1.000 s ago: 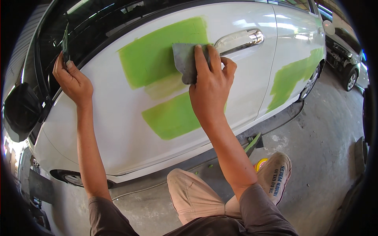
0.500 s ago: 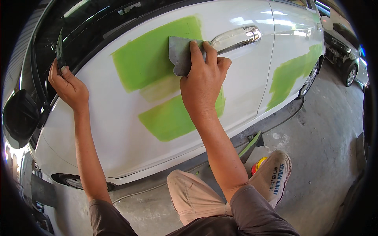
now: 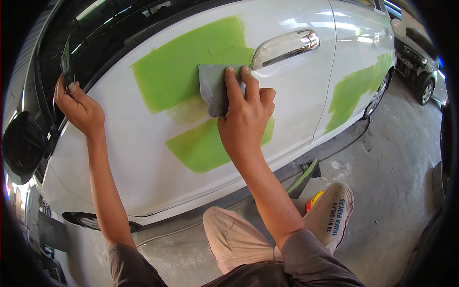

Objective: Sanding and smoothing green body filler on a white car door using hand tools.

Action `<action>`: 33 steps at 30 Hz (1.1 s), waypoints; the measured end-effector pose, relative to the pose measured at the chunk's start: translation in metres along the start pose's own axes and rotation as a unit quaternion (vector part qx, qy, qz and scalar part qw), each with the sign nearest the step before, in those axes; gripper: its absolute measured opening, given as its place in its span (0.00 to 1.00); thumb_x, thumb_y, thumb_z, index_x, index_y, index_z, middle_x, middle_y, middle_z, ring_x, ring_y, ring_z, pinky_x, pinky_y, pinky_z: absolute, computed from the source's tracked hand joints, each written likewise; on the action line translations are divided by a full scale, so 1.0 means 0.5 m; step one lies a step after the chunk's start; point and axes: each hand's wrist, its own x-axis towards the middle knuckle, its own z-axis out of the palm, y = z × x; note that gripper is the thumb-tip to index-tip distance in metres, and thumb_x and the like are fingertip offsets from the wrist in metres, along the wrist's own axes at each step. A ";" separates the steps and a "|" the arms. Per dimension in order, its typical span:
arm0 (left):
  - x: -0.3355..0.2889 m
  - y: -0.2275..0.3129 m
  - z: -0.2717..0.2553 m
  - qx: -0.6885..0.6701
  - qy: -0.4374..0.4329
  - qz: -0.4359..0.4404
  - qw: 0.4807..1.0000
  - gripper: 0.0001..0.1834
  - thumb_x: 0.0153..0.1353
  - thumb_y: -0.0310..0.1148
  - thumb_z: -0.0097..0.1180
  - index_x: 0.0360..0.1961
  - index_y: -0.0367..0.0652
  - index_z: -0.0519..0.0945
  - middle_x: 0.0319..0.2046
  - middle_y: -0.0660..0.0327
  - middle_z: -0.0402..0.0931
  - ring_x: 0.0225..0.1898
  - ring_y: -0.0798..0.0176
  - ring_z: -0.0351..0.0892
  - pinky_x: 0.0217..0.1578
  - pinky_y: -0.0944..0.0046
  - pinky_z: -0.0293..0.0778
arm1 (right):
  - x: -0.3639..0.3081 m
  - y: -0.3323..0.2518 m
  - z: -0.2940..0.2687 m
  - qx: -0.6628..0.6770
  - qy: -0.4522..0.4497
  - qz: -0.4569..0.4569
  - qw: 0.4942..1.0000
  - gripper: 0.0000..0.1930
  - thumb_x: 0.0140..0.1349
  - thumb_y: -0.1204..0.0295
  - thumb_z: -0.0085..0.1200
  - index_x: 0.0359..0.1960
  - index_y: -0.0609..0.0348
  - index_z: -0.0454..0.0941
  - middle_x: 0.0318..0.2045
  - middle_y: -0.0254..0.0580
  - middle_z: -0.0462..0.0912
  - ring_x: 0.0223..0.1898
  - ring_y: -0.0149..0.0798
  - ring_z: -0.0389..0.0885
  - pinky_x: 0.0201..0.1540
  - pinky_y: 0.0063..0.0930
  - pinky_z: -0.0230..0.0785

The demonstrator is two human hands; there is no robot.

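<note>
My right hand [image 3: 246, 112] grips a flat grey putty spreader [image 3: 212, 86], its fingertips pressing the blade against the white car door [image 3: 138, 153]. The blade lies over the lower right part of a large green putty patch [image 3: 177, 62], left of the chrome door handle [image 3: 287, 50]. Below it is a second green patch [image 3: 201, 146], partly hidden by my right hand. Raised by the dark window, my left hand [image 3: 81, 110] pinches a thin, green-smeared plate or blade [image 3: 66, 55], seen nearly edge-on, so its exact kind is unclear.
A black wing mirror [image 3: 24, 146] juts out at left. More green putty [image 3: 351, 93] covers the rear panel. On the floor are a red-and-yellow can [image 3: 313, 200] beside my leg, a green-topped dark piece [image 3: 304, 179] and a hose [image 3: 167, 233]. Another car [image 3: 418, 67] stands far right.
My right hand has drawn the spreader down and slightly left over the door. A green strip now shows beside the handle where the blade was. My left hand has shifted slightly left.
</note>
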 end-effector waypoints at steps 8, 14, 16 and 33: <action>-0.001 -0.016 -0.006 0.036 -0.002 0.030 0.999 0.21 0.83 0.33 0.43 0.64 0.24 0.71 0.57 0.42 0.70 0.51 0.51 0.84 0.51 0.60 0.91 | 0.006 -0.011 -0.034 -0.016 -0.003 -0.015 1.000 0.38 0.44 0.87 0.63 0.63 0.54 0.81 0.64 0.44 0.77 0.51 0.52 0.71 0.48 0.46 0.61; 0.002 -0.009 -0.005 0.026 -0.006 0.035 0.999 0.20 0.83 0.33 0.44 0.64 0.25 0.71 0.58 0.42 0.70 0.52 0.50 0.83 0.50 0.61 0.90 | 0.070 -0.009 0.004 -0.057 0.084 -0.023 0.995 0.31 0.49 0.85 0.61 0.60 0.57 0.82 0.61 0.43 0.77 0.52 0.52 0.70 0.47 0.47 0.62; 0.001 -0.011 -0.005 0.020 -0.006 0.037 0.999 0.20 0.83 0.33 0.43 0.64 0.25 0.71 0.59 0.42 0.70 0.51 0.50 0.83 0.50 0.61 0.90 | 0.082 -0.010 0.011 -0.068 0.092 -0.014 0.993 0.29 0.51 0.84 0.61 0.59 0.57 0.82 0.60 0.43 0.77 0.52 0.52 0.70 0.47 0.47 0.62; 0.004 -0.005 -0.007 0.036 -0.005 0.038 0.999 0.20 0.82 0.32 0.44 0.64 0.25 0.71 0.59 0.42 0.70 0.51 0.50 0.84 0.50 0.61 0.90 | 0.020 -0.001 -0.019 -0.029 -0.001 -0.018 0.999 0.33 0.47 0.86 0.61 0.61 0.56 0.83 0.61 0.44 0.78 0.50 0.51 0.69 0.48 0.46 0.61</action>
